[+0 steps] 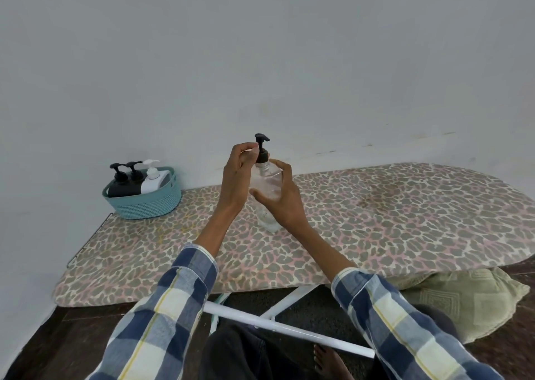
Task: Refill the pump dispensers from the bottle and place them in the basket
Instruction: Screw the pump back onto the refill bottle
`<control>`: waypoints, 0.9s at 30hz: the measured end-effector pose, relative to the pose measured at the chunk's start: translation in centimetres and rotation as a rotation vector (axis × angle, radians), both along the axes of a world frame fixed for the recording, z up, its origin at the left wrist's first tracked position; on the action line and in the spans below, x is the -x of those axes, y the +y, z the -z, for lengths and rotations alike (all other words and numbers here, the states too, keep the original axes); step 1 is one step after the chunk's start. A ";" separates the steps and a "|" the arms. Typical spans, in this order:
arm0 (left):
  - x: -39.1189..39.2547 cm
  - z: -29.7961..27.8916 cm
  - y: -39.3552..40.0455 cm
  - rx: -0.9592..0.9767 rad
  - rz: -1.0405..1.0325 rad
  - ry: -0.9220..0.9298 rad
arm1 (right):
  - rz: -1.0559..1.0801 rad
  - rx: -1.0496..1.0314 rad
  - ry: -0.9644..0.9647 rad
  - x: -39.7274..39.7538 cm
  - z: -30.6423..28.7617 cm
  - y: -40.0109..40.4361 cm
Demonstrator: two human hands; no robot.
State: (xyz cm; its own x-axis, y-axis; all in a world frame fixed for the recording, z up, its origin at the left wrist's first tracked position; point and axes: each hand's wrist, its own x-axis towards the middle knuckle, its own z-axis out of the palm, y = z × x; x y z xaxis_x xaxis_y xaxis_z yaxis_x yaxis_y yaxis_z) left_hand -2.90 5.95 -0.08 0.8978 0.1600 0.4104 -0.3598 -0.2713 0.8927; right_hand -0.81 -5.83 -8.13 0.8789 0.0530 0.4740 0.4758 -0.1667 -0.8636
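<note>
Both hands' fingers [262, 196] around clear dispenser [267, 183]

a clear pump dispenser [266, 190] with a black pump head stands roughly upright on the leopard-print board, seemingly holding clear liquid. far left, a teal woven basket [144, 203] holds two black dispensers [124, 187] and a white dispenser [152, 181], all leaning back.
</note>
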 end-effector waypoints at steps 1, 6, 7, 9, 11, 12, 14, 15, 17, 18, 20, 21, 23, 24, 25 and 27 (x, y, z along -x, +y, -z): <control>-0.1 0.1 -0.3 0.001 -0.018 0.003 | 0.001 0.009 0.009 0.2 0.6 0.0; -0.5 1.0 -1.2 -0.092 -0.110 -0.058 | 0.031 0.103 0.102 0.8 4.5 0.3; -0.5 1.1 -1.3 -0.093 -0.112 -0.072 | 0.032 0.109 0.104 0.7 4.7 0.3; -0.5 1.1 -1.3 -0.094 -0.100 -0.078 | 0.020 0.104 0.108 0.6 4.5 0.2; -0.5 1.3 -1.3 -0.076 -0.080 -0.069 | 0.020 0.097 0.110 0.7 4.4 0.2; -0.4 1.4 -1.4 -0.051 -0.071 -0.060 | 0.021 0.100 0.104 0.9 4.4 0.2; -0.4 1.5 -1.5 -0.026 -0.075 -0.047 | 0.014 0.104 0.094 1.1 4.3 0.0; -0.3 1.4 -1.5 -0.034 -0.082 -0.050 | 0.009 0.103 0.092 1.2 4.3 0.0; -0.1 1.5 -1.6 -0.050 -0.089 -0.066 | 0.005 0.100 0.085 1.4 4.2 0.0; -0.1 1.5 -1.6 -0.057 -0.099 -0.081 | 0.005 0.097 0.082 1.4 4.2 0.0; -0.3 1.5 -1.6 -0.087 -0.126 -0.102 | 0.007 0.091 0.076 1.3 4.4 0.1; -0.4 1.6 -1.4 -0.103 -0.128 -0.102 | 0.007 0.091 0.076 1.2 4.5 0.2; -0.6 1.6 -1.2 -0.125 -0.107 -0.094 | 0.007 0.090 0.082 1.3 4.4 0.1; -0.6 1.5 -1.1 -0.132 -0.094 -0.089 | 0.005 0.089 0.083 1.4 4.2 0.0; -0.5 1.4 -1.0 -0.130 -0.078 -0.087 | 0.002 0.087 0.086 1.4 4.2 -0.1; -0.3 1.3 -1.0 -0.101 -0.035 -0.074 | 0.000 0.086 0.088 1.4 4.3 -0.2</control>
